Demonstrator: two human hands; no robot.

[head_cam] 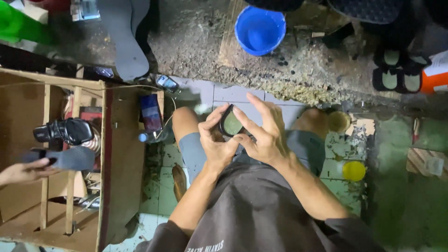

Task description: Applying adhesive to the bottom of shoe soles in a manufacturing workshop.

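1. One other person's hand point(21, 171) is reaching in at the far left edge, gripping a flat dark shoe sole point(65, 158) over a wooden crate point(105, 154); a black shoe point(65, 131) is lying just above that sole.
2. Beside the crate's right wall, a phone point(150, 113) with a lit screen is leaning upright, and a small blue device point(167, 83) is lying on the grey tiled floor point(242, 93) near it.
3. At the centre, the left hand point(215, 140) is cupping a small dark shoe heel piece point(230, 123) with a greenish face, thumb and fingers clasping its left edge.
4. Just right of it, the right hand point(263, 133) is pinching the same piece's right edge with thumb and forefinger, the other fingers spreading upward; the piece is being held between both hands, above the person's knees.
5. Farther up, a blue bucket point(259, 30) is standing on rough ground.
6. To the right, a yellow lid point(353, 171) is lying on the green tiles, with a round tin point(339, 122) above it.
7. At the upper right, dark sandals point(401, 70) are resting.
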